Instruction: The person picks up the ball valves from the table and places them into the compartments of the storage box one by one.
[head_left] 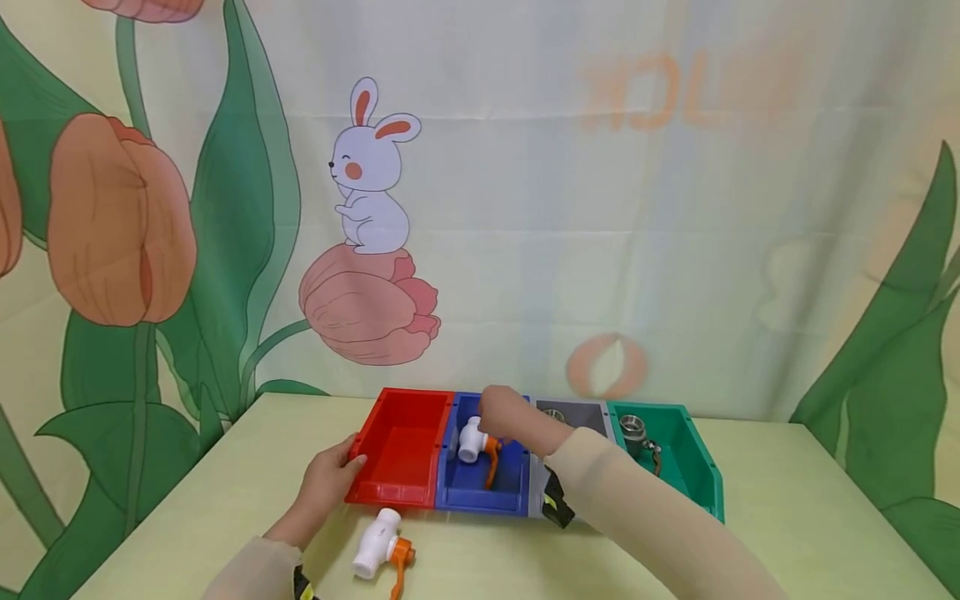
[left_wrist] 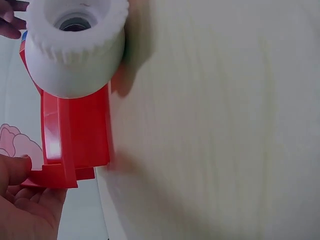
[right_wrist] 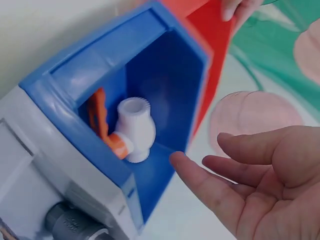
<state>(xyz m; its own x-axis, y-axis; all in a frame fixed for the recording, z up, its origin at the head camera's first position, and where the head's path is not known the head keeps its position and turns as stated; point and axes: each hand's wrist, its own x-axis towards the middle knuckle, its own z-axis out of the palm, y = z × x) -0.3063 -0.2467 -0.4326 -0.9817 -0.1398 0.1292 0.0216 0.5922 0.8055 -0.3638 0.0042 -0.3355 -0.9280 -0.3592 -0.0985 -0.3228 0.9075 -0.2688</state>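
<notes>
My left hand [head_left: 327, 481] grips the side wall of the red bin [head_left: 405, 442], thumb on top and fingers beneath it. Over the back of the blue bin [head_left: 491, 498] is my right hand [head_left: 501, 412]. Its fingers [right_wrist: 210, 192] are parted and hold nothing in the right wrist view. Inside the blue bin lies a white plastic ball valve [right_wrist: 137, 131] with an orange handle. A second white ball valve [head_left: 377, 546], also orange-handled, lies on the table before the red bin; its ribbed end looms close in the left wrist view.
A grey bin [head_left: 592, 408] and a green bin [head_left: 690, 454] continue the row rightward. My right forearm partly covers the grey one, where a dark grey fitting [right_wrist: 70, 222] shows. Metal valve parts [head_left: 633, 427] lie in the green bin. Behind the table [head_left: 765, 500] hangs a printed curtain [head_left: 525, 208].
</notes>
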